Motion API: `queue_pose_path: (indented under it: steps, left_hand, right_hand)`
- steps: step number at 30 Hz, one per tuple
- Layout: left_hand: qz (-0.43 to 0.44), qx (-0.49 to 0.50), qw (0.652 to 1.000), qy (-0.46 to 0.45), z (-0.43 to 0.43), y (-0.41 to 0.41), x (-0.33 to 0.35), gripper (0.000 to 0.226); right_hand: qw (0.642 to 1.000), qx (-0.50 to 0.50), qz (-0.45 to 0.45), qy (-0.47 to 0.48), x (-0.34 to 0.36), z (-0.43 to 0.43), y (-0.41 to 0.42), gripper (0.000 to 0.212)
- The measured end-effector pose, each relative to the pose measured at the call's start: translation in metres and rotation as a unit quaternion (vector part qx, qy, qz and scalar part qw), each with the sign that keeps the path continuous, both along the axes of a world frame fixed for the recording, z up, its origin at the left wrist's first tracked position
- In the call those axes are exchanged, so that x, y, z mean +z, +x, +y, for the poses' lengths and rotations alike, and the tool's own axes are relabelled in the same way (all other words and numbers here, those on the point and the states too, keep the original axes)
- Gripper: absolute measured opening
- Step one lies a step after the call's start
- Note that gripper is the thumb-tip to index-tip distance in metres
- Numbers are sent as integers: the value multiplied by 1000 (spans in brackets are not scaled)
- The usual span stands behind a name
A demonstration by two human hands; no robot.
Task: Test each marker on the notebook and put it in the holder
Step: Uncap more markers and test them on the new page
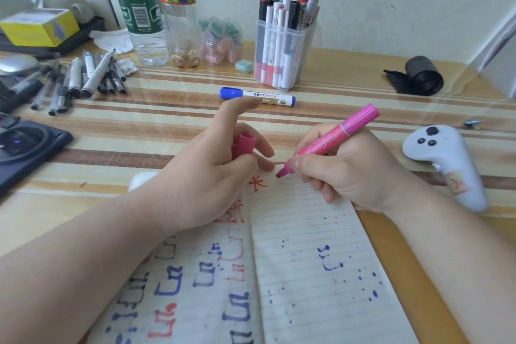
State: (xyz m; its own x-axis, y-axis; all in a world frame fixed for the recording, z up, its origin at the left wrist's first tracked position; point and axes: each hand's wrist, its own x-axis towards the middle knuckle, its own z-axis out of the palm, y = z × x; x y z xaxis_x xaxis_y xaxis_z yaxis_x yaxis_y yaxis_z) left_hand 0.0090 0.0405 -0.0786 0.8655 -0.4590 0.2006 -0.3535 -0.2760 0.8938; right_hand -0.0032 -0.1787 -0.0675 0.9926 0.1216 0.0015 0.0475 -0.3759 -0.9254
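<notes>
Holding the pink marker (pixel 332 140) in the right grip (pixel 351 173), fingers closed round the barrel. The tip is sitting at the top edge of the notebook (pixel 307 260); I can't tell if it's touching paper. The left grip (pixel 201 176) is pinching the pink cap (pixel 244 145) and resting on the left page. The notebook is lying at the near edge of the table (pixel 167 126), around the middle. The holder (pixel 307 36) is standing toward the far edge, packed full.

Risks I'm seeing:
- The tip is working right at the page edge, so a stroke is likely running off onto the table.
- The left palm is lying over inked marks, so smearing is likely if they're wet.
- The holder is looking crowded, so pushing another one in could be tipping it.
</notes>
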Motion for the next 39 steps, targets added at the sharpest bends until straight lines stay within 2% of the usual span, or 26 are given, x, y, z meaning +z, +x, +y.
queue_pose_path:
  steps: [6, 24, 27, 30, 34, 39]
  left_hand:
    - [0, -3, 1000, 3, 0, 0, -1, 60]
    - [-6, 1, 1000, 14, -1, -2, 0, 58]
    - [-6, 4, 1000, 8, -1, -2, 0, 58]
    - [-9, 3, 1000, 12, -1, -2, -1, 58]
    - [-10, 1, 1000, 15, 0, -1, -1, 59]
    - [-15, 2, 1000, 20, -1, -2, -1, 60]
  right_hand:
    - [999, 13, -2, -33, 3, 3, -3, 14]
    - [999, 19, 10, -48, 10, 5, -8, 12]
    - [1000, -22, 13, 1, 7, 2, -5, 14]
    - [998, -12, 21, 61, 7, -1, -4, 11]
    - [999, 34, -1, 7, 6, 3, -8, 12]
    - [998, 43, 5, -34, 9, 5, -10, 8]
